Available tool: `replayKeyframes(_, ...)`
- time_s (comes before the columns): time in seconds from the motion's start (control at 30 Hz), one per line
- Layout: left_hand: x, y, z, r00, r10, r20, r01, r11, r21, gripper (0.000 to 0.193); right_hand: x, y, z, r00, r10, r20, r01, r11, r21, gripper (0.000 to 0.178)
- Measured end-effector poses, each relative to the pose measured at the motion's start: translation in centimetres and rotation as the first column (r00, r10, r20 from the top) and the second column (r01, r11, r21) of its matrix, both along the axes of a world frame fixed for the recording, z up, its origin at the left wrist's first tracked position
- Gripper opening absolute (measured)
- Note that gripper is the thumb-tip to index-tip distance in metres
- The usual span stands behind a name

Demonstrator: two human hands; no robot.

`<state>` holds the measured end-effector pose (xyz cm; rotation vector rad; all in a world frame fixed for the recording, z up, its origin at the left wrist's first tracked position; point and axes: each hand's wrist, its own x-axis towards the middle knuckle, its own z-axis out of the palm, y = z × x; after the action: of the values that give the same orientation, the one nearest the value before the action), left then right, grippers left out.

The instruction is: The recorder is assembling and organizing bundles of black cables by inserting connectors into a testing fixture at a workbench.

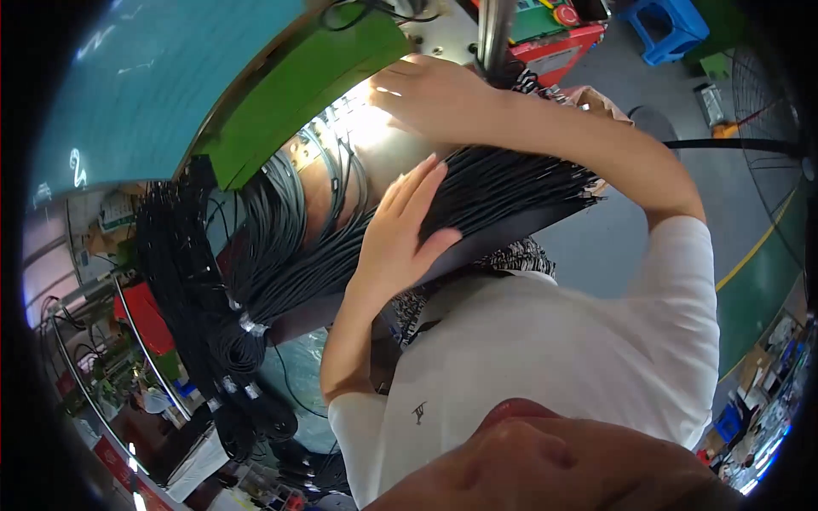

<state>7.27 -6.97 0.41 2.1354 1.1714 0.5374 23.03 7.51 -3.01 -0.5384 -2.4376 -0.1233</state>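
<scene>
A thick bundle of thin black cables [511, 179] lies across my lap. My left hand [396, 234] is over this bundle, palm turned inward, its fingers stretched and the thumb apart, with nothing in it. Under the edge of a green machine panel [298, 81], my right hand [434, 98] reaches into a brightly lit work spot. Glare washes out its fingertips, so I cannot see what they hold, if anything. Beside that spot, curved grey cables [290, 200] hang in loops. More black cables [175, 247] drape down at the left, some tied in coils [239, 349].
A large blue-green panel [162, 85] fills the upper left. Beyond my right arm are a red box [558, 55], a blue stool [665, 30] and a fan guard [763, 128]. A metal rail [153, 349] stands at the lower left.
</scene>
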Motion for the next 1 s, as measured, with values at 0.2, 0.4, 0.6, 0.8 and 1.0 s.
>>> replayKeyframes(0.2, -7.4, -2.4, -0.1, 0.893, 0.229, -0.388, -0.207, 0.973, 0.099, 0.082, -6.0, 2.1, -1.9, 0.995, -0.003, 0.097, 0.057, 0.823, -0.566, 0.033)
replayKeyframes(0.4, -14.6, -4.8, 0.0, 0.88, 0.286, -0.38, -0.234, 0.956, 0.177, 0.045, -1.2, 1.4, -3.4, 0.995, 0.025, 0.1, -0.029, 0.999, 0.037, 0.036)
replayKeyframes(0.6, -15.0, -4.4, -2.1, 0.871, 0.469, -0.145, -0.42, 0.865, 0.273, 0.02, 0.3, 1.4, -1.7, 0.94, -0.085, 0.33, 0.266, 0.789, -0.554, 0.026)
replayKeyframes(0.8, -15.2, -4.8, -2.3, 0.693, 0.638, 0.337, -0.609, 0.767, -0.199, 0.014, 1.6, -1.8, 1.9, 0.996, -0.034, -0.08, 0.017, 0.979, -0.202, 0.016)
replayKeyframes(1.0, -12.0, -3.9, 1.5, 0.903, 0.38, -0.201, -0.416, 0.892, -0.18, 0.022, 14.0, -6.8, 3.6, 0.936, -0.349, -0.043, 0.346, 0.936, -0.058, 0.013)
